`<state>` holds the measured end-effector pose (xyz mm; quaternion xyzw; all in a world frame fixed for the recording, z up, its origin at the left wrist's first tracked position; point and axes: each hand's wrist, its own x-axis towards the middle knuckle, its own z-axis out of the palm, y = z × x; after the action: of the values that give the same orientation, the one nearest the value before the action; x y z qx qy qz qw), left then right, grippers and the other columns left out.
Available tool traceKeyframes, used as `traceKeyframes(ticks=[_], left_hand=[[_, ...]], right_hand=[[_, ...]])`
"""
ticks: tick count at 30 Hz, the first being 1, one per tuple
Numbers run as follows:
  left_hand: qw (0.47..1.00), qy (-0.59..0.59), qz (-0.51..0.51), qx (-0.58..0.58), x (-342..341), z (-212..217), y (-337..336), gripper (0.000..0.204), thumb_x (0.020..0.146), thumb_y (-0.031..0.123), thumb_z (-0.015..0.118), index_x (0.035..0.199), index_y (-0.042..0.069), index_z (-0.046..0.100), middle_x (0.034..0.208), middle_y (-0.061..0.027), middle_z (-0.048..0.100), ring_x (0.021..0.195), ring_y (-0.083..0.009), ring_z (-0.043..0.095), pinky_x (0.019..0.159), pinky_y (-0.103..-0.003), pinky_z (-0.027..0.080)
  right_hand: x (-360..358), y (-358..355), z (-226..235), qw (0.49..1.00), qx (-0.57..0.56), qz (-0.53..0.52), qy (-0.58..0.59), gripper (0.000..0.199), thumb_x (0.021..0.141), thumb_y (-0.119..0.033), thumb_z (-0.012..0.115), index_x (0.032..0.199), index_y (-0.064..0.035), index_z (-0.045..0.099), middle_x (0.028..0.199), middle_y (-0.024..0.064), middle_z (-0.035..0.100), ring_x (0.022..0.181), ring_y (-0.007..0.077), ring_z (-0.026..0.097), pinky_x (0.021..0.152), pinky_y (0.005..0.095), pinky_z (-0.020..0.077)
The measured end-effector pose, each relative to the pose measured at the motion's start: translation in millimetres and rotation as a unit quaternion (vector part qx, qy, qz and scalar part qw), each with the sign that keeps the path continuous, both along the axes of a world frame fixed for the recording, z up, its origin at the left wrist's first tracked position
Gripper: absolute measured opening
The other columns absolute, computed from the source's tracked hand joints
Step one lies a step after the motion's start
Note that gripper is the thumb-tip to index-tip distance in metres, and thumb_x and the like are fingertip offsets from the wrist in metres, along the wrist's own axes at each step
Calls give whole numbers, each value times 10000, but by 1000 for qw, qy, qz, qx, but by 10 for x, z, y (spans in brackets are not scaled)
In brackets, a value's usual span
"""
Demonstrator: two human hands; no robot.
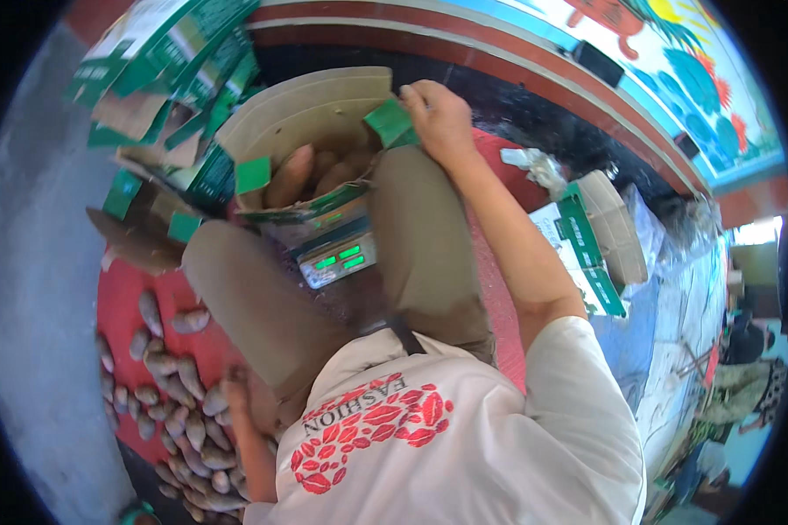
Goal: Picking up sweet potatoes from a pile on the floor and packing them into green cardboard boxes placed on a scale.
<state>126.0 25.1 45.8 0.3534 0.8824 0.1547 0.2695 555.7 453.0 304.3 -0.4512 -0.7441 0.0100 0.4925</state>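
Head view: open box (299,105) stands ahead of the seated person, between and beyond the knees, some sweet potatoes (291,179) already inside. Scale (336,262) shows at the box's near side, display lit green; box seems to rest on it. Right hand (439,122) is at the box's right edge, fingers curled closed on it by the green flap. Left hand (236,394) is low, well to the near left of the box, beside the pile (193,429) of loose sweet potatoes on the red mat (144,278). It's blurred and partly behind the leg, so can't tell whether its fingers are apart or around a piece.

Second box (136,234) is just left of the box; stacked cartons (179,79) beyond that, far left; white-green carton (589,236) well right.

Step in hand, as judged: loading the box by weight. Next move likely calls for a sure left grasp on one piece, lifted past the knee and lowered in gently, right hand steadying without leaning on the scale.
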Motion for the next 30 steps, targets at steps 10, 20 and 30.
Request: traceKeyframes(ticks=[10,20,30], left_hand=[[914,44,-132,380,454,2760,2219,229,899,58,545,1110,-26,579,1053,-94,614,1006,-171,557,897,-293,424],[830,132,-503,203,1307,2594,3277,388,701,95,697,1078,48,615,1039,-180,626,987,-348,587,853,-383,467],[854,206,-469,86,1224,2474,3664,188,719,239,701,811,81,660,820,-154,644,799,-356,613,666,-443,470]], right_hand=[[-39,148,-208,1000,-2,20,-3,209,826,-219,591,702,-51,591,732,142,603,723,352,588,650,457,459],[-241,213,-581,986,-66,47,-147,312,873,-308,529,716,-57,628,724,127,633,756,307,616,738,440,436],[-186,373,-515,985,-91,4,-149,305,849,-313,566,661,-76,604,666,116,621,711,299,616,667,429,454]])
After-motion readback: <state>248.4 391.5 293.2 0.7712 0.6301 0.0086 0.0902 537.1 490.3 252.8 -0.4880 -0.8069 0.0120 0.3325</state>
